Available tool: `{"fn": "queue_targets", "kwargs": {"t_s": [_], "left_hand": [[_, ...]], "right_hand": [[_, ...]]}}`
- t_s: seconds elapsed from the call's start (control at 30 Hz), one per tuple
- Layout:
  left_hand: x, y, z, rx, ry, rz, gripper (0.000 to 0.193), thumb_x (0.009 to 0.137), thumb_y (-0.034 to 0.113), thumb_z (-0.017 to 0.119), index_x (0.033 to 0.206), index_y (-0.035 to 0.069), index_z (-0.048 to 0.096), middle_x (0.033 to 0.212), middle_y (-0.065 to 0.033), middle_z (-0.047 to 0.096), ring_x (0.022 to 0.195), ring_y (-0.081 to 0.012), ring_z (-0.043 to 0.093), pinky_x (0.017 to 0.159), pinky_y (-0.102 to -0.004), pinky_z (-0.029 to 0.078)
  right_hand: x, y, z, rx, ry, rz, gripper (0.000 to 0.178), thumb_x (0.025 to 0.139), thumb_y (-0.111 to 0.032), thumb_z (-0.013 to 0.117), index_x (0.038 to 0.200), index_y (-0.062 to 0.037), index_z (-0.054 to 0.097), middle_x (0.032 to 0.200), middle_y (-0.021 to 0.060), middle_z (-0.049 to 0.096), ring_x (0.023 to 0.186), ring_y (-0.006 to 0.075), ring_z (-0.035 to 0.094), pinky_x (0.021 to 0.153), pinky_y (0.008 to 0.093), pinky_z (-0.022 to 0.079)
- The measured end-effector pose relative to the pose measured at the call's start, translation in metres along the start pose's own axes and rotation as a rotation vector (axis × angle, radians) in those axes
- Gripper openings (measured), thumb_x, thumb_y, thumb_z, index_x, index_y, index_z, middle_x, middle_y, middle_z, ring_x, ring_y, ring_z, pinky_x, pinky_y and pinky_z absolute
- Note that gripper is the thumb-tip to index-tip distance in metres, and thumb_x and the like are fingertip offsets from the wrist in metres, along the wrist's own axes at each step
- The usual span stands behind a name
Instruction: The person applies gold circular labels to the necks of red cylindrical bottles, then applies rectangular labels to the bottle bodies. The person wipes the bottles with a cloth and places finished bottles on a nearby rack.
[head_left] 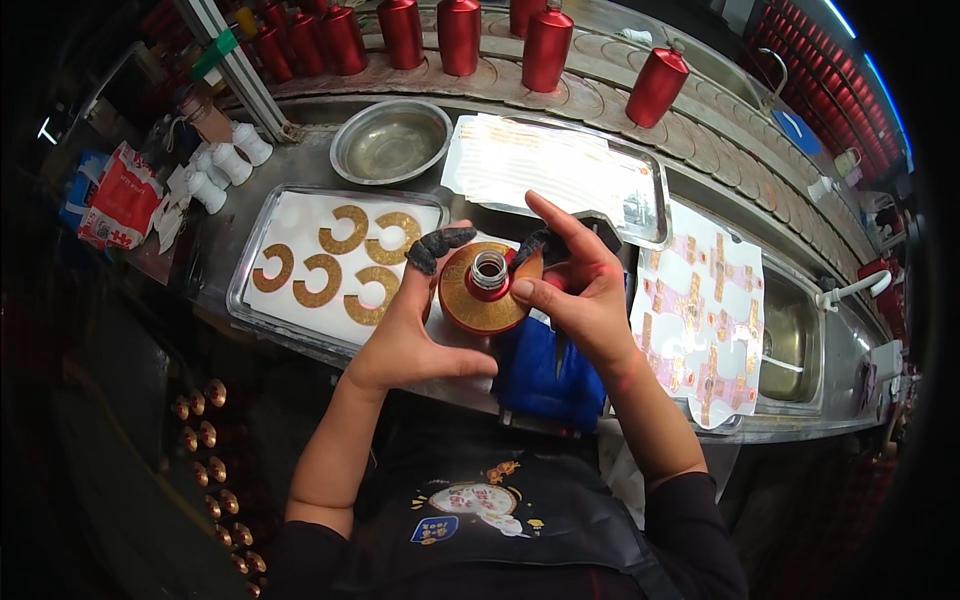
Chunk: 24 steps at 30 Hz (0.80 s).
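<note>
A red bottle (483, 288) with a gold band over its shoulder and a bare threaded silver neck stands in front of me, seen from above. My left hand (405, 340) curves along its left side, thumb stretched out apart from it. A black cover wraps a left fingertip by the bottle's far left edge. Over the right shoulder of the bottle, my right hand (580, 290) pinches a small orange-brown flat piece (531, 267) between thumb and a finger, its index finger raised. Another black cover is on a right finger. Whether that piece joins the gold band, I cannot tell.
Gold C-shaped labels lie on a white sheet in a metal tray (240, 290). Behind are a metal bowl (391, 142) and a tray of white sheets (525, 160). Right are a patterned label sheet (700, 310) and sink (790, 360); a blue cloth (550, 375) hangs nearer. Red bottles (659, 86) line the conveyor.
</note>
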<state>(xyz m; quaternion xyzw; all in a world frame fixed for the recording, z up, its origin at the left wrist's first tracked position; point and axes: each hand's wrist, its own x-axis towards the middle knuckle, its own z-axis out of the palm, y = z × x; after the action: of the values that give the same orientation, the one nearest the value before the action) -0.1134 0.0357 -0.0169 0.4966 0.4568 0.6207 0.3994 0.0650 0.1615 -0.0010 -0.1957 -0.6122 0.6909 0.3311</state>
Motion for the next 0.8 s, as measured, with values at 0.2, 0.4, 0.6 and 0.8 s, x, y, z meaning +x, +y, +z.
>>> {"fn": "queue_targets", "kwargs": {"t_s": [0.2,0.4,0.6,0.8], "left_hand": [[0.013,0.003,-0.014,0.124,-0.134,-0.125,0.100,0.061,0.004,0.093,0.148,0.005,0.044,0.148,-0.0106,0.052,0.138,-0.0241,0.049,0.117,-0.0398,0.037],[0.017,0.005,-0.013,-0.325,-0.131,-0.253,0.071,0.083,0.022,0.080,0.144,0.000,0.052,0.154,-0.0171,0.048,0.138,-0.0255,0.051,0.115,-0.0408,0.040],[0.013,0.009,-0.003,-0.202,-0.068,-0.249,0.060,0.084,0.016,0.074,0.140,0.002,0.055,0.152,-0.0170,0.050,0.136,-0.0262,0.052,0.115,-0.0417,0.040],[0.015,0.008,-0.003,-0.176,-0.056,-0.227,0.062,0.084,0.015,0.075,0.140,0.003,0.053,0.150,-0.0155,0.051,0.135,-0.0246,0.052,0.113,-0.0402,0.042]], "right_hand": [[-0.001,-0.002,0.006,0.000,0.024,-0.049,0.084,0.082,-0.001,0.081,0.155,-0.0022,0.040,0.123,0.0058,0.065,0.084,0.0029,0.064,0.074,0.0177,0.052],[-0.001,-0.011,0.001,-0.012,0.137,-0.045,0.070,0.087,0.000,0.073,0.152,-0.0016,0.045,0.126,0.0026,0.061,0.072,-0.0031,0.051,0.061,0.0144,0.040],[-0.014,-0.008,0.003,-0.222,0.071,0.102,0.070,0.082,-0.012,0.079,0.147,-0.0096,0.054,0.122,0.0012,0.054,0.067,-0.0013,0.042,0.057,0.0161,0.036],[-0.014,-0.006,0.000,-0.196,0.046,0.184,0.075,0.076,-0.020,0.086,0.144,-0.0114,0.056,0.109,0.0011,0.048,0.064,0.0009,0.040,0.054,0.0170,0.034]]}}
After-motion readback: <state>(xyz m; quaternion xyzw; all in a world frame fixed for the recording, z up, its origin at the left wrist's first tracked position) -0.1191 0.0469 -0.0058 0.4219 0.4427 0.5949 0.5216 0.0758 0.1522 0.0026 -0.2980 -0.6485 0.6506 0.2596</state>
